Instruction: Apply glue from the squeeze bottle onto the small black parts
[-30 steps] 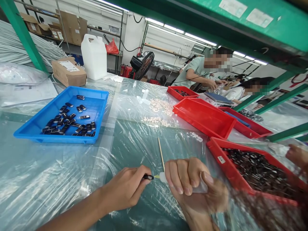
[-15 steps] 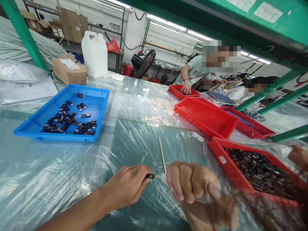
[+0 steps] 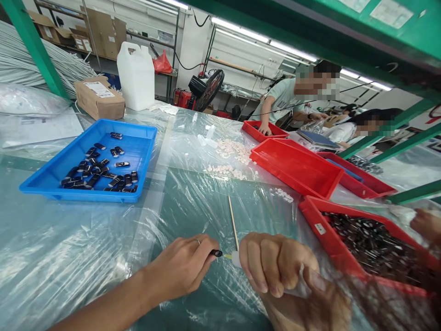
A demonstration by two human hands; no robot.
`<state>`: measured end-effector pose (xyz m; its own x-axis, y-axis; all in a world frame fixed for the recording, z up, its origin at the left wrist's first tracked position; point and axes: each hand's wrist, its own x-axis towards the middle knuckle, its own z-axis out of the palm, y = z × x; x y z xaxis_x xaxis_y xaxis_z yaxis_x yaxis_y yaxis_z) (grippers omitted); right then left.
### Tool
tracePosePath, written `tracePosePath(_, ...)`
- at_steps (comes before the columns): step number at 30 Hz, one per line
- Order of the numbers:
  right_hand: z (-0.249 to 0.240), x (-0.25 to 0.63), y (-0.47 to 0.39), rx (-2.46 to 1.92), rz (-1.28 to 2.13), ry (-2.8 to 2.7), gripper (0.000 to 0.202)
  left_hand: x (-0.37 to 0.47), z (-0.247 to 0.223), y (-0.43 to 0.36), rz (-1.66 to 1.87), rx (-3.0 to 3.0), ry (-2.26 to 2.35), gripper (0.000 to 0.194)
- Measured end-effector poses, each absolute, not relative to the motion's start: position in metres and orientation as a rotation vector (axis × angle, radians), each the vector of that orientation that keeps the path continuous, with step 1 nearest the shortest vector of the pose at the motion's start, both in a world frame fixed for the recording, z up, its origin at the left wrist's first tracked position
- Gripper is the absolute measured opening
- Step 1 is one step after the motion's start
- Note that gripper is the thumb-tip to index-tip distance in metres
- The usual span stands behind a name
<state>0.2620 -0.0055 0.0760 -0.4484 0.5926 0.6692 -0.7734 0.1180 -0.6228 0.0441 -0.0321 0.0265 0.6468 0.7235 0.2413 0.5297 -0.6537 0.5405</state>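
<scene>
Between thumb and fingers, my left hand (image 3: 188, 264) pinches a small black hollow part (image 3: 217, 253), its open end facing right. My right hand (image 3: 280, 266) is wrapped round a whitish squeeze bottle (image 3: 235, 259), most of it hidden in the fist. The bottle's thin yellowish nozzle tip points left, close to the part's open end; I cannot tell whether they touch. Just behind the bottle a thin wooden stick (image 3: 233, 220) lies on the plastic-covered table (image 3: 193, 211). Several black pieces (image 3: 93, 171) lie in the blue tray (image 3: 147, 158) at the left.
A red bin (image 3: 310, 214) full of dark parts stands at right, more red trays (image 3: 296, 168) behind it. Small pale pieces (image 3: 230, 158) are spread mid-table. A white jug (image 3: 136, 78) and cardboard box (image 3: 99, 99) stand at back left. A co-worker (image 3: 275, 103) reaches into a far tray.
The nozzle tip has drawn slightly away from the black part, with my right hand shifting a little to the right. My left hand has barely moved.
</scene>
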Motion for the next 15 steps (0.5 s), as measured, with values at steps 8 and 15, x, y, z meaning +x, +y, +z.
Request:
tracePosePath(8, 0.086, 0.256, -0.012, 0.169, 1.646, -1.199, 0.039, 0.045, 0.020, -0.035, 0.587, 2.432, 1.003, 0.023)
tracePosePath(15, 0.090, 0.257, -0.010, 0.048, 1.647, -1.299, 0.061, 0.046, 0.024, -0.035, 0.584, 2.403, 1.004, 0.032)
